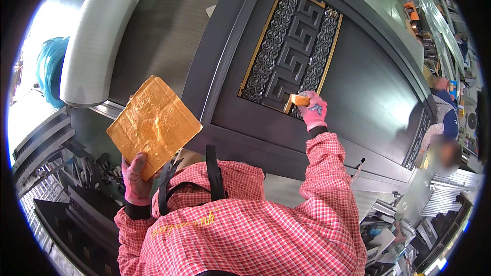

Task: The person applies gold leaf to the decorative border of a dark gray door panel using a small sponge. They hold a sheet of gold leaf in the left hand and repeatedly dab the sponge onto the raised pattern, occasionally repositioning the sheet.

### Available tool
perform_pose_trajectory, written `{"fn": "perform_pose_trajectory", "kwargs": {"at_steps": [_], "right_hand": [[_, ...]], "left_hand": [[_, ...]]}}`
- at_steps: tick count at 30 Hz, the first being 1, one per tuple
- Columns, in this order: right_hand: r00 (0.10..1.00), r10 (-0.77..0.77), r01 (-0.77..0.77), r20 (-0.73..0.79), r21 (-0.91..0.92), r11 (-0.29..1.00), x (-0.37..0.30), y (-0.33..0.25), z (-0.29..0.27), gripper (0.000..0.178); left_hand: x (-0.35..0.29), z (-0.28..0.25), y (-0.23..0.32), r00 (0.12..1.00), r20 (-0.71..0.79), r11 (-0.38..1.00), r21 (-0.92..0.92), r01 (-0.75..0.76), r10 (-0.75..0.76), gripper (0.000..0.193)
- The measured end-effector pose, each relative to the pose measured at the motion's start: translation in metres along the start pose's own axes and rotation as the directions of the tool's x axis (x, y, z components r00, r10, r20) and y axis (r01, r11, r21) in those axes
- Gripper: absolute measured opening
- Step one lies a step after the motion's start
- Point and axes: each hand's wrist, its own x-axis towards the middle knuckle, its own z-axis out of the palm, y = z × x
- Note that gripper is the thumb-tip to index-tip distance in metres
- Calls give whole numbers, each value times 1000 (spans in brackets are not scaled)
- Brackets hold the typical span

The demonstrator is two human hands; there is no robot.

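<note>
Board (154,122), square and gold-smeared, firm in left grip (136,178), gold block (300,100) in right grip (314,110) at ornate inset (292,53).

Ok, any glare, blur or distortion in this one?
Head view: glare on the dark door panel; far-left edge washed out; straight edges bowing toward the black rim; a co-worker's head blurred; both the gold-coated board and left hand fairly clear.

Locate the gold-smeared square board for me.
In the head view, the gold-smeared board is left of centre, held near its lower corner by the left hand, beside the dark panel's lower left corner.
</note>
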Motion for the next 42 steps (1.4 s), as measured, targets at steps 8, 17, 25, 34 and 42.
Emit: {"fn": "perform_pose_trajectory", "kwargs": {"at_steps": [8, 17, 25, 34, 42], "right_hand": [[989, 97, -93, -116, 39, 995, 12, 0, 0, 32], [996, 89, -92, 28, 188, 978, 13, -6, -10, 35], [998, 58, -59, 34, 34, 998, 8, -3, -6, 33], [973, -199, 211, 115, -107, 972, 19, -35, 3, 36], [995, -80, 85, 52, -118, 989, 23, -29, 9, 36]], "left_hand": [[-2, -1, -2, 999, -35, 1000, -13, -9, 9, 47], [-4, -4, -5, 1000, -6, 999, -40, -17, 17, 47], [-6, -2, -3, 1000, -13, 1000, -8, -14, 14, 47], [-6, -4, -4, 1000, 10, 1000, -24, -18, 19, 49], [-8, -5, -5, 1000, -9, 999, -27, -21, 21, 49]]}}
